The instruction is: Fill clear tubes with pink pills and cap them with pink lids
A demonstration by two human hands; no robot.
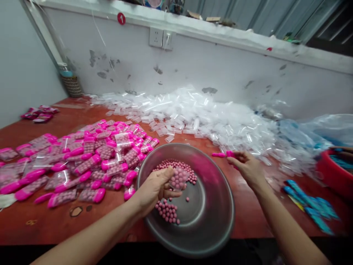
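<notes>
Over a metal bowl (217, 206), my left hand (157, 189) grips a clear plastic case (179, 179) filled with pink beads. Loose pink beads (168, 213) lie in the left half of the bowl. Beyond the bowl's right rim, my right hand (246, 167) is closed on a small bright pink cap (230, 154). Another pink cap (218, 155) shows just left of its fingertips; whether it is held or lies on the table I cannot tell. On the left lies a heap of filled cases with pink caps (110, 158).
A large pile of clear plastic cases (193, 110) spreads along the wall. Blue packets (311, 202) and a red tub (333, 171) are at the right on the red table (110, 224). Pink packets (41, 113) and a brown woven cylinder (72, 85) stand far left.
</notes>
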